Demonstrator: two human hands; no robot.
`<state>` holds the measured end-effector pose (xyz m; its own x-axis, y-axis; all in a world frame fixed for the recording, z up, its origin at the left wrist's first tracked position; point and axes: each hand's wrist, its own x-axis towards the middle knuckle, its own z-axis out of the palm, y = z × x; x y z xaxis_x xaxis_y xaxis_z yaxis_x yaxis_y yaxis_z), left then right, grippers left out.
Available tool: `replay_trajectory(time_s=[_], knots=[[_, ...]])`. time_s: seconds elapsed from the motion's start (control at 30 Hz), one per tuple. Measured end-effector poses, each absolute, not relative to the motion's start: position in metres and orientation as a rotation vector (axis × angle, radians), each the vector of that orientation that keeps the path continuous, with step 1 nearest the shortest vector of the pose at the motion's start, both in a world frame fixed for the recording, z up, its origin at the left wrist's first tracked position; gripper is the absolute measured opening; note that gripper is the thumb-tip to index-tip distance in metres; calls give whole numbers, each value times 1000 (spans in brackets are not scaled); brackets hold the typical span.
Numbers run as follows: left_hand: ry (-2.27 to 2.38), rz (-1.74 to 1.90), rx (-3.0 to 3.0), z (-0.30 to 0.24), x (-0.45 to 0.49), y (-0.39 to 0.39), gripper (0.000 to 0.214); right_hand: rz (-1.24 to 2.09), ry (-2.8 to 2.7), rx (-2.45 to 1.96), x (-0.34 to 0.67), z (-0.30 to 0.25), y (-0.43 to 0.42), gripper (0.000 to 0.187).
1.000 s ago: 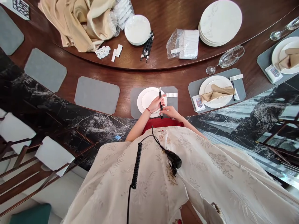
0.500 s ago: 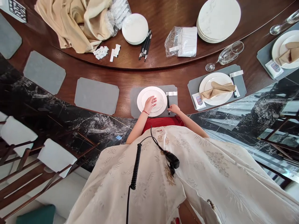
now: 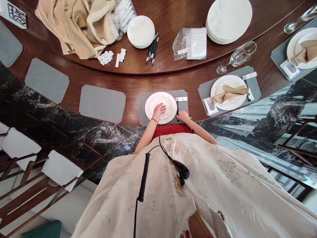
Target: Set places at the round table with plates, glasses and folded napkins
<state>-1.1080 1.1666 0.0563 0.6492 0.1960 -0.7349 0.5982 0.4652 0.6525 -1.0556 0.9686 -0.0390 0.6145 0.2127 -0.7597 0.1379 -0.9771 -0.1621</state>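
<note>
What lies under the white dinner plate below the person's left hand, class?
A gray placemat lies under the white dinner plate; parts of it show on both sides. The plate covers the rest, so anything else beneath cannot be seen.

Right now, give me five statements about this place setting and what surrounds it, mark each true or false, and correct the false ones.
1. The left hand is over the white plates in front of the person. True.
2. The right hand is at the stack of large plates. False: it is at the lower end of the black chopsticks beside the white plates.
3. A folded beige napkin lies on the plates of the next setting to the right. True.
4. The stack of small plates has the loose chopsticks on its left. False: they lie on its right.
5. The placemat under the white plates is red. False: it is gray.
</note>
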Motion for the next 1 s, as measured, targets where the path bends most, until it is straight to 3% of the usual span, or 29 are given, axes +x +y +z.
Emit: replay_trajectory(time_s=[0.17,0.33,0.43,0.67,0.8,0.93,1.0], knots=[[876,-299,1130,62,-1105,1167,24,1128,-47,-2513,-1044,-29,963,33],[609,-579,1231,68,-1106,1152,35,836,163,-1596,-1031,6,972,61],[318,-748,1251,70,-1106,1139,45,733,167,-1334,-1030,34,982,66],[140,-610,1631,74,-1101,1138,29,732,161,-1531,-1034,59,971,66],[102,-560,1878,76,-1097,1151,19,797,-68,-1785,-1040,55,952,57],[61,-595,1917,72,-1094,1155,7,956,-244,-1749,-1052,49,944,51],[137,-538,1917,69,-1094,1155,20,1020,-185,-1721,-1056,39,941,48]])
